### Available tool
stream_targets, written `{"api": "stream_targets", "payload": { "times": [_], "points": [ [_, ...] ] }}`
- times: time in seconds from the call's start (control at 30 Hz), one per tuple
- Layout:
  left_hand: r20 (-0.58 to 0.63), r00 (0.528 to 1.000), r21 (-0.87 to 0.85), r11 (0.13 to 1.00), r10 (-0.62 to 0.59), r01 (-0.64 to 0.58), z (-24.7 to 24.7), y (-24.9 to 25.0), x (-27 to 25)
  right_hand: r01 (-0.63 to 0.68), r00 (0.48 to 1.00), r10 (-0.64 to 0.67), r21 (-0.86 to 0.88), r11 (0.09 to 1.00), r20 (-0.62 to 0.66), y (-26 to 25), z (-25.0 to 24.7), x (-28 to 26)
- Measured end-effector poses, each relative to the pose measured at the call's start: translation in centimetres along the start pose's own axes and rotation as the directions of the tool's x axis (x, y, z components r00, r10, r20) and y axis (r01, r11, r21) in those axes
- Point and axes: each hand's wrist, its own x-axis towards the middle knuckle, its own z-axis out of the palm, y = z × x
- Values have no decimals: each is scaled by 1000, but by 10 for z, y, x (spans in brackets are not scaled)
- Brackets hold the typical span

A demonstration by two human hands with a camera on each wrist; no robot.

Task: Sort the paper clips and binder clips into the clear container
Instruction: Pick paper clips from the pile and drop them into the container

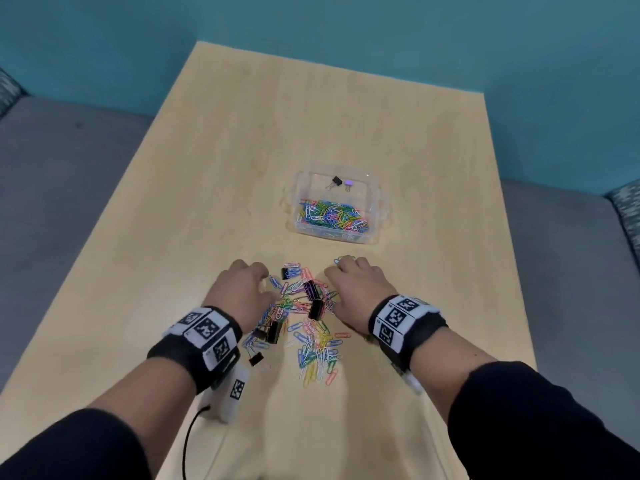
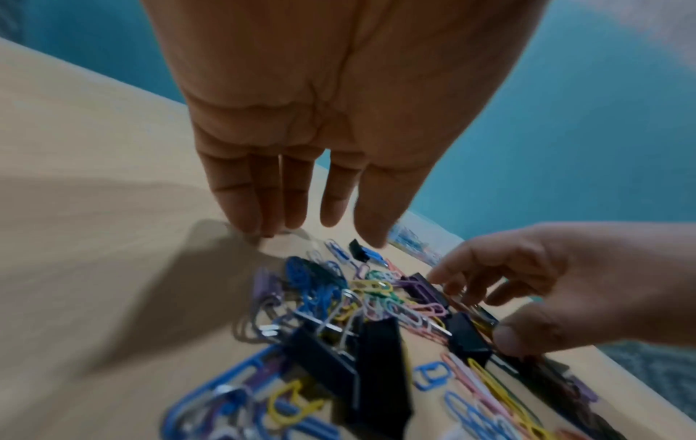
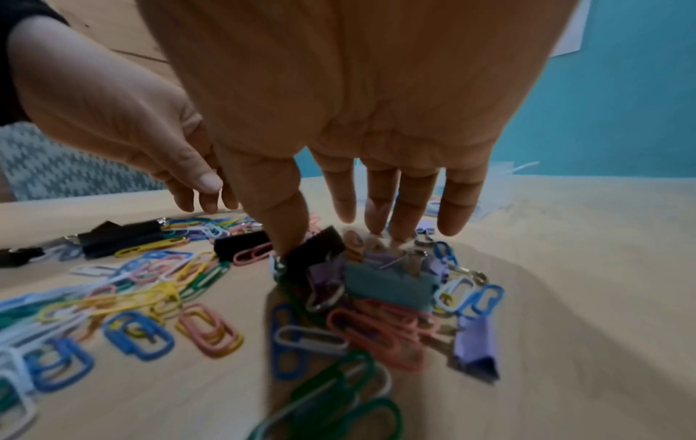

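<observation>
A loose pile of coloured paper clips mixed with black binder clips lies on the wooden table between my hands. The left hand sits at the pile's left edge; its fingers point straight down and the tips touch the table. At the pile's right edge the right hand reaches down into the clips. Its thumb touches a black binder clip and the other fingers rest on clips. Beyond the pile stands the clear container, with paper clips in its near part and two binder clips in its far part.
A grey couch flanks the table on both sides, and a teal wall stands behind it. The table's left edge runs close to my left forearm. One small binder clip lies apart near the left wrist. Bare tabletop lies left of the container.
</observation>
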Motion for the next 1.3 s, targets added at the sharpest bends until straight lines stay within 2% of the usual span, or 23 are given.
{"api": "stream_targets", "payload": {
  "times": [0.13,0.27,0.5,0.73,0.9,1.13,1.23,1.3],
  "points": [
    [40,999,79,996,34,-37,14,21,1,-26,999,26,-5,1000,20,-6,4,3],
    [14,996,200,976,85,-86,30,36,0,-51,998,51,24,998,23,-12,13,-3],
    [30,986,203,965,164,-166,33,34,2,-84,995,85,28,996,-53,-19,24,-21],
    [38,982,93,977,187,-190,39,18,-5,-89,993,93,58,994,-74,-20,38,-41],
    [20,991,26,991,130,-131,37,14,-8,-62,994,66,48,997,-85,-18,42,-45],
    [-22,996,-148,985,82,-84,25,12,-11,-27,999,24,83,996,32,-13,30,-42],
    [-32,997,-230,970,73,-78,15,13,-11,-59,998,53,180,982,35,-8,25,-37],
    [-4,999,-338,940,49,-48,8,14,-9,-140,990,140,357,924,26,2,16,-33]
  ]
}}
